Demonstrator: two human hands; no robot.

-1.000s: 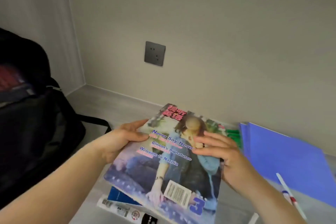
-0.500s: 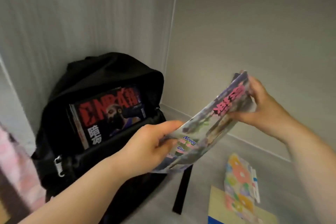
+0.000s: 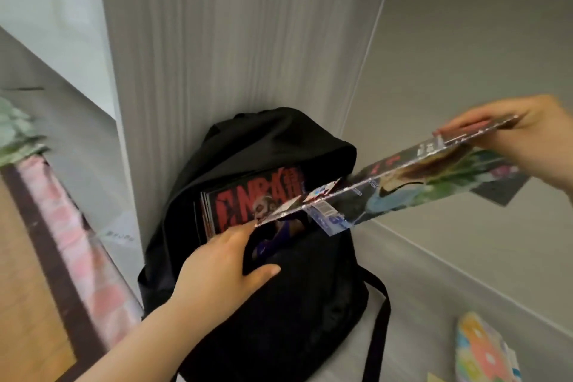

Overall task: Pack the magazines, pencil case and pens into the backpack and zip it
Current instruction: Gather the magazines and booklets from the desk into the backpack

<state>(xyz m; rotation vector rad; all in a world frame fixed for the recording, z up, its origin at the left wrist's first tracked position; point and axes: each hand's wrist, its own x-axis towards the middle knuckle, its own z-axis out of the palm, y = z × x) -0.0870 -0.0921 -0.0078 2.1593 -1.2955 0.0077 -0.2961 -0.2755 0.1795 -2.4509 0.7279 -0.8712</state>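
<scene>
The black backpack (image 3: 279, 319) stands open in the corner against the ribbed wall. Upright inside it is a red-titled magazine (image 3: 245, 201). My left hand (image 3: 220, 263) grips the front rim of the opening, thumb outside, and its fingertips touch the low corner of a second magazine. That colourful magazine (image 3: 403, 183) slants across the opening with its lower end over the bag's mouth. My right hand (image 3: 527, 136) pinches its raised far end at the right. No pens are in view.
A flower-patterned item (image 3: 483, 353) lies on the grey surface at the bottom right. One backpack strap (image 3: 376, 335) hangs down the bag's right side. At the left are a pink patterned cloth (image 3: 83, 257), a wooden surface (image 3: 24, 304) and some green leaves (image 3: 15, 133).
The magazine went from the desk to the backpack and now slants down into its opening. My left hand let go of it and took the bag's front rim. My view turned left.
</scene>
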